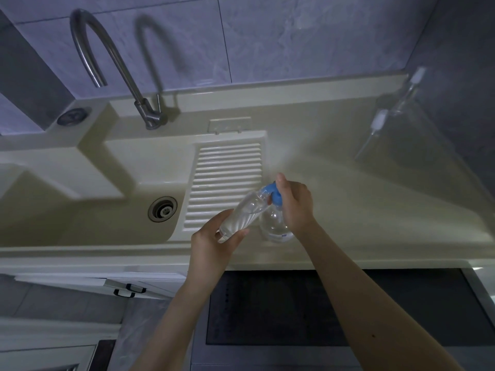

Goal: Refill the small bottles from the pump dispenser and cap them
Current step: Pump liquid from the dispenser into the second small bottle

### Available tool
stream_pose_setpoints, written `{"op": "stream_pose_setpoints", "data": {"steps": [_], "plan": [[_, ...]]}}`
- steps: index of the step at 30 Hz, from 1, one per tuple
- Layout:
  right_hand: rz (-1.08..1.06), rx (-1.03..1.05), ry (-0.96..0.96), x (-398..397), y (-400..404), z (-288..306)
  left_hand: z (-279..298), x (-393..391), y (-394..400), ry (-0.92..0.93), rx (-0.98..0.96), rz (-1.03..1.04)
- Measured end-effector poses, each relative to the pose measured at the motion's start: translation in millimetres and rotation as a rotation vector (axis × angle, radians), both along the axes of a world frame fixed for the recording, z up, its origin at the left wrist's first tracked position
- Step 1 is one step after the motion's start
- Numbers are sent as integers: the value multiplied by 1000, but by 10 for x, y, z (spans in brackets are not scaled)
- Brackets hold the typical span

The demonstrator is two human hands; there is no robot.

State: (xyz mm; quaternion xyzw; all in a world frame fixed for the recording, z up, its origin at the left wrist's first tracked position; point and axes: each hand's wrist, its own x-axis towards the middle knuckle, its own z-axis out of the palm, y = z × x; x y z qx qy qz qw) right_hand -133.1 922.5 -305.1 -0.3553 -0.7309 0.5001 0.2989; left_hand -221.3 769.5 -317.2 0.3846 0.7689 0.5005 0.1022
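Hands x2 (214, 245) (294, 204), 1 pump dispenser (274, 223), 3 small bottles (241, 215) (407, 100) (375, 127)

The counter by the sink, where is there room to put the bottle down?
Bare counter stretches between the right hand on the blue pump dispenser and the two small pump bottles in the far right corner. The ribbed washboard slopes, so it is a poor spot. It is crowded where the left hand holds the clear bottle.
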Motion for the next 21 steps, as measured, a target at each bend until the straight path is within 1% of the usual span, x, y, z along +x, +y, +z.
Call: {"op": "stream_pose_setpoints", "data": {"steps": [4, 15, 21], "plan": [[-16, -26, 16, -20, 15, -2, -14, 1, 1, -3, 0, 0], [-60, 46, 65, -68, 53, -100, -103, -12, -25, -64, -13, -6], [-46, 13, 31, -23, 9, -43, -61, 48, 7, -131, 2, -7]]}}
